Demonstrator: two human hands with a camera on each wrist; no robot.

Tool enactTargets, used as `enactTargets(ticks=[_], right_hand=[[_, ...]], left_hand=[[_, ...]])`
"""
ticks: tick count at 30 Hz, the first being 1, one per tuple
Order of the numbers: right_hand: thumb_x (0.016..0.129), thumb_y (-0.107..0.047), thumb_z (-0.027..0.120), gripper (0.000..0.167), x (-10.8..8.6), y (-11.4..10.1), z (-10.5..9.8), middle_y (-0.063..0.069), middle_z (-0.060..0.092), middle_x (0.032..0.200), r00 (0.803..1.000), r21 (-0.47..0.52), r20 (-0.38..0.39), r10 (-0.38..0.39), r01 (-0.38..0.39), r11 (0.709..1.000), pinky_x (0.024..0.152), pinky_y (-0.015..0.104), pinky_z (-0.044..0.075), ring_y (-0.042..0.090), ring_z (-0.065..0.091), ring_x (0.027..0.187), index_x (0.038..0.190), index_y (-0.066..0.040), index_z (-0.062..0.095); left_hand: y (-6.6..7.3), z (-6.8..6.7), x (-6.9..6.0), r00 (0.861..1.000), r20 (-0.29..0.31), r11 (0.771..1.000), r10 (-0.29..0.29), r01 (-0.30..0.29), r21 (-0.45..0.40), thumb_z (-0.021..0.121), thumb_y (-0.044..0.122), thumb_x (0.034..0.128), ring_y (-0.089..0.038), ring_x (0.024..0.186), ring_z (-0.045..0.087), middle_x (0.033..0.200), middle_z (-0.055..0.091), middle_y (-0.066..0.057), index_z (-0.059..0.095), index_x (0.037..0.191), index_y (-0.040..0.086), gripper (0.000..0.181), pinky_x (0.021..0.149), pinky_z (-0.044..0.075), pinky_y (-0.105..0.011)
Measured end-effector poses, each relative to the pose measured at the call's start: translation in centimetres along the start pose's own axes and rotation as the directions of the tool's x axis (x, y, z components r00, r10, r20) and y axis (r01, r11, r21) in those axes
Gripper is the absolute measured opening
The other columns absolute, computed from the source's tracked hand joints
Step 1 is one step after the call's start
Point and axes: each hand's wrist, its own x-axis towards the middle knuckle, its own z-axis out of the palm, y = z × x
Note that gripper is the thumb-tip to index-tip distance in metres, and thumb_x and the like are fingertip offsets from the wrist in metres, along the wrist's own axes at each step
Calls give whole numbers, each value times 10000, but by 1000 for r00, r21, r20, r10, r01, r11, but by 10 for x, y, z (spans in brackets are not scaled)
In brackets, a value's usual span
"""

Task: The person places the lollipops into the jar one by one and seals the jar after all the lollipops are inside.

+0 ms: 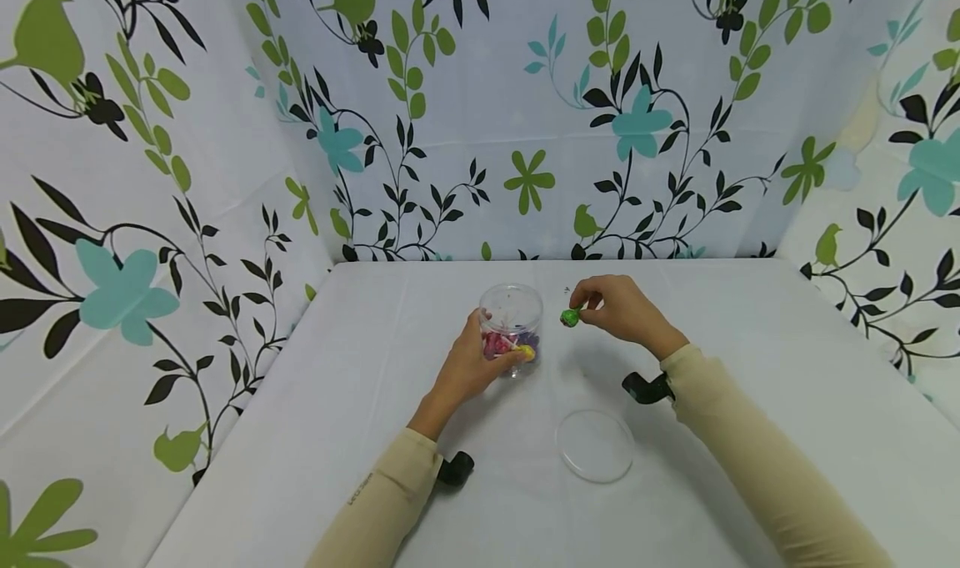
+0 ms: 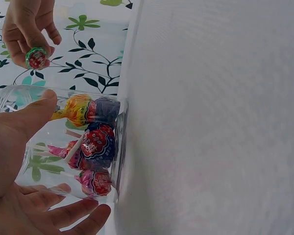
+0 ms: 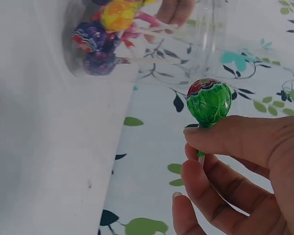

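Note:
A clear plastic jar (image 1: 512, 305) without its lid stands on the table, and my left hand (image 1: 468, 359) grips it round the side. Wrapped lollipops lie inside it: a yellow one (image 2: 78, 109), pink ones (image 2: 96, 182) and dark blue or purple ones (image 3: 99, 62), with white sticks showing. To the right of the jar my right hand (image 1: 617, 308) pinches a green lollipop (image 3: 208, 102) by its stick between thumb and fingers. This lollipop is held above the table, apart from the jar, its round head away from the palm.
A round clear lid (image 1: 595, 446) lies flat on the white table (image 1: 300, 468), in front of the jar and between the forearms. Patterned cloth (image 1: 480, 134) with leaves and birds hangs behind and at both sides. Black wrist devices (image 1: 647, 388) show by both sleeves.

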Motion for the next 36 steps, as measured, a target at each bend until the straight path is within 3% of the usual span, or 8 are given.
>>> enactTargets(ticks=[9,19,36], right_hand=[[888,25,766,118,22,-27,-14,33,733,936,999,-26,7,-45,45,999,705,391,520,234,615,850,969,-61,770],[894,49,747,110,36,-44,-11,66,739,962,992,-63,2,-124,124,990,747,421,548,245,631,851,960,-39,754],[914,31,738,127,50,-52,2,73,737,1032,996,-150,51,-67,74,986,781,403,579,261,666,930,1013,-45,763]], left_hand=[[1,-2,0,1000,-5,1000,-22,22,1,839,424,892,-309,1354,502,1494,501,-170,255,1594,56,985,1133,401,-506],[1,-2,-1,1000,6,1000,-19,19,-11,837,403,900,-319,1349,507,1488,504,-181,243,1602,34,990,1128,406,-509],[3,-2,-2,1000,10,1000,3,-2,-28,835,413,899,-287,1273,550,1425,542,-153,261,1585,52,965,1088,449,-481]])
